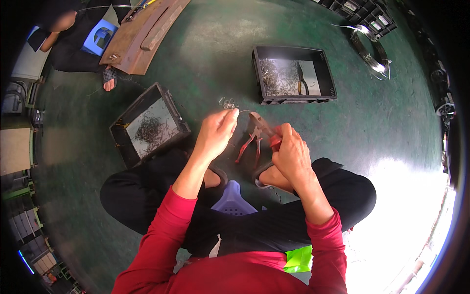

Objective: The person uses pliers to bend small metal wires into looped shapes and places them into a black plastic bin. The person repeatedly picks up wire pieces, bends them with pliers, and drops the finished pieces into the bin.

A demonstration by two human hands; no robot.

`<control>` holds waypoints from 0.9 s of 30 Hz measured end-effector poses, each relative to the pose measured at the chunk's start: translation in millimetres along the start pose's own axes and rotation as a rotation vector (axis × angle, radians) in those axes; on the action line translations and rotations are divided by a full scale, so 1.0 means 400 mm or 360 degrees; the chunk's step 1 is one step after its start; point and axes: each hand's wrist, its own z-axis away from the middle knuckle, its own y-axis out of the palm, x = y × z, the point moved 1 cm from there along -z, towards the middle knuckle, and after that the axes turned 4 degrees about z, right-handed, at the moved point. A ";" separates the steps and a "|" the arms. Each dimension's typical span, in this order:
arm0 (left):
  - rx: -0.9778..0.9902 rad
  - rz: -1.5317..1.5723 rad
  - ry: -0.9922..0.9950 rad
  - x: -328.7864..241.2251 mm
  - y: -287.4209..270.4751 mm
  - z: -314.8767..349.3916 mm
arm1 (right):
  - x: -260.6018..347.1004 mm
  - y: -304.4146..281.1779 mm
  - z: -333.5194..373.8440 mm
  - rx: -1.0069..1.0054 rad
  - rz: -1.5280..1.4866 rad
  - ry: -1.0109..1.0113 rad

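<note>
My left hand [214,136] is closed, with thumb and forefinger pinching a thin wire [244,110]. The wire's free end reaches the jaws of a pair of red-handled pliers [264,125]. My right hand [293,156] wraps round those handles. Just beyond my left fingers shows a small cluster of bent wire pieces [228,103]; I cannot tell if it is in the hand or on the floor. Below the held pliers, a second red-handled pair of pliers [256,133] lies with its handles spread, partly overlapped by the held pair.
Left, a tilted black crate [169,100] contains bent wires [151,131]. Another black crate [298,101] ahead holds wire pieces and dark pliers [301,81]. Far right are a wire coil [374,58] and stacked crates [367,14]. A person sits by a wooden bench [132,44] far left.
</note>
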 end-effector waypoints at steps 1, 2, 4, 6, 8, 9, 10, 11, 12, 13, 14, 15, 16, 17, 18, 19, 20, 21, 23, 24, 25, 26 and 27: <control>0.0005 0.0038 -0.0032 0.001 -0.001 -0.001 | 0.000 0.000 0.000 -0.0003 0.0025 0.0005; 0.0016 0.0081 -0.0044 0.001 -0.001 0.000 | -0.001 0.001 0.000 -0.0023 0.0044 -0.0011; 0.0021 0.0137 -0.0083 0.001 -0.001 0.001 | -0.003 0.005 -0.001 -0.0068 0.0104 -0.0039; 0.0029 0.0141 -0.0091 -0.001 -0.001 0.002 | -0.005 0.010 -0.003 -0.0110 0.0184 -0.0056; 0.0036 0.0154 -0.0121 -0.003 -0.001 0.003 | -0.007 0.015 -0.004 -0.0184 0.0229 -0.0102; 0.0040 0.0168 -0.0144 -0.003 0.000 0.003 | -0.008 0.016 -0.003 -0.0202 0.0244 -0.0105; 0.0044 0.0182 -0.0166 -0.003 -0.001 0.003 | -0.009 0.017 -0.003 -0.0241 0.0284 -0.0136; 0.0048 0.0192 -0.0178 -0.002 -0.001 0.004 | -0.011 0.018 -0.002 -0.0265 0.0317 -0.0152; 0.0051 0.0203 -0.0189 0.000 -0.002 0.004 | -0.013 0.019 -0.002 -0.0288 0.0351 -0.0168; 0.0059 0.0217 -0.0198 0.002 -0.003 0.004 | -0.013 0.021 -0.004 -0.0327 0.0389 -0.0182; 0.0057 0.0215 -0.0219 0.005 -0.004 0.004 | -0.014 0.025 -0.006 -0.0367 0.0428 -0.0196; 0.0058 0.0215 -0.0237 0.008 -0.005 0.003 | -0.015 0.027 -0.007 -0.0406 0.0465 -0.0211; 0.0065 0.0230 -0.0222 0.009 -0.006 0.003 | -0.017 0.029 -0.008 -0.0422 0.0496 -0.0222; 0.0047 0.0189 -0.0264 0.011 -0.005 0.003 | -0.019 0.030 -0.008 -0.0438 0.0526 -0.0234; 0.0034 0.0163 -0.0271 0.011 -0.005 0.003 | -0.018 0.031 -0.009 -0.0480 0.0546 -0.0266; 0.0007 0.0118 -0.0311 0.010 -0.007 0.001 | -0.018 0.032 -0.010 -0.0399 0.0512 -0.0230; 0.0029 0.0006 -0.0242 0.006 -0.007 0.013 | -0.015 0.030 0.004 -0.0330 0.0469 -0.0211; 0.0039 -0.0129 -0.0184 -0.001 -0.012 0.012 | -0.013 0.026 0.005 -0.0286 0.0433 -0.0190; 0.0042 -0.0319 -0.0140 -0.017 -0.026 0.011 | -0.005 0.022 0.006 0.0149 -0.0046 0.0058; 0.0040 -0.0375 -0.0155 -0.026 -0.037 0.012 | 0.004 0.017 0.011 0.0243 -0.0288 0.0081; 0.0042 -0.0411 -0.0092 -0.035 -0.048 0.010 | 0.011 0.014 0.009 0.0454 -0.0366 0.0253; -0.0054 -0.0499 -0.0029 -0.043 -0.056 0.007 | 0.011 0.003 0.007 0.0660 -0.0569 0.0314; -0.0133 -0.0500 -0.0075 -0.048 -0.069 0.003 | 0.012 -0.007 0.007 0.0892 -0.0793 0.0355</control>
